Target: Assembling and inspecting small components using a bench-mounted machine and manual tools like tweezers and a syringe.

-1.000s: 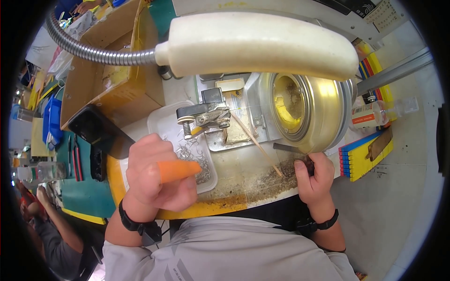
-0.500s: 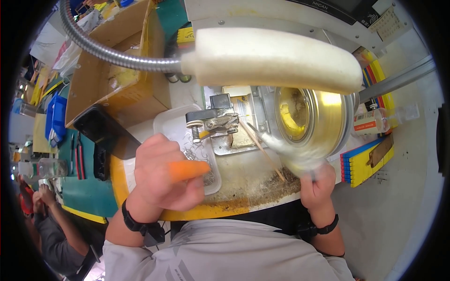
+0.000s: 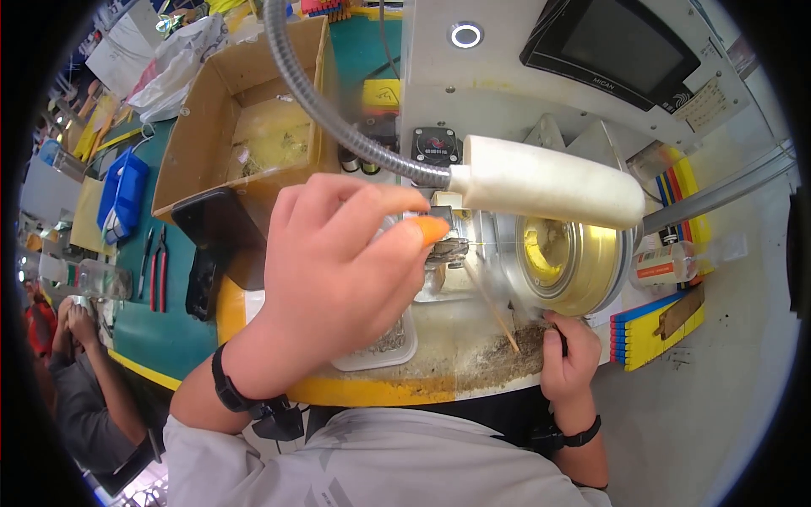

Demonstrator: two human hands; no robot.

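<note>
My left hand [image 3: 351, 262], with an orange cover on one finger, is closed over a small metal spring clamp [image 3: 452, 248]. Its fingers hide most of the clamp, including its lever. Just right of the clamp stands a round metal wheel [image 3: 591, 266], lit yellow inside. Below the wheel, at the bench's front edge, my right hand [image 3: 571, 359] is closed around a small dark thing, mostly hidden in the fingers. A thin wooden stick [image 3: 494, 308] slants between the hands. Partly under my left forearm is a clear plastic tray [image 3: 412, 346] of small metal bits.
A white lamp [image 3: 549, 182] on a flexible metal neck hangs above the clamp and wheel. At left are a cardboard box [image 3: 190, 160], a phone [image 3: 221, 221], and red-handled pliers [image 3: 159, 275]. Yellow and blue strips [image 3: 655, 329] lie at right. Another person [image 3: 93, 397] sits far left.
My left hand has moved up and right from above the tray onto the clamp. My right hand has shifted slightly down. The head view has tilted, so the lamp appears lower.
</note>
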